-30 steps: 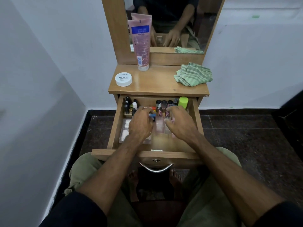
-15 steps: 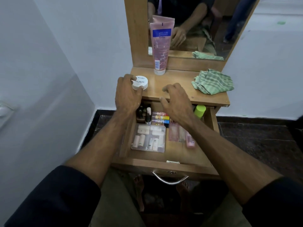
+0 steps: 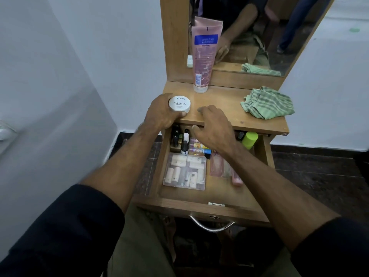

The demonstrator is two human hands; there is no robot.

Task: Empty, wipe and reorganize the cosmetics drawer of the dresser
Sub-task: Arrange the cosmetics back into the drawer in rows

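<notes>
The dresser drawer stands pulled out and holds cosmetics: a clear case of small tubes, dark bottles at the back left, a lime-green cap at the back right and a pink item. My left hand grips a white round nail polish jar on the dresser top. My right hand hovers over the drawer's back with fingers loosely curled, holding nothing.
A pink tube stands against the mirror. A green striped cloth lies at the right of the dresser top. White walls close in on the left and right. A metal handle hangs on the drawer front.
Both hands left the drawer's contents and rose. The left hand reached the white jar on the top and closed round it; the right hand moved up to the drawer's back edge.
</notes>
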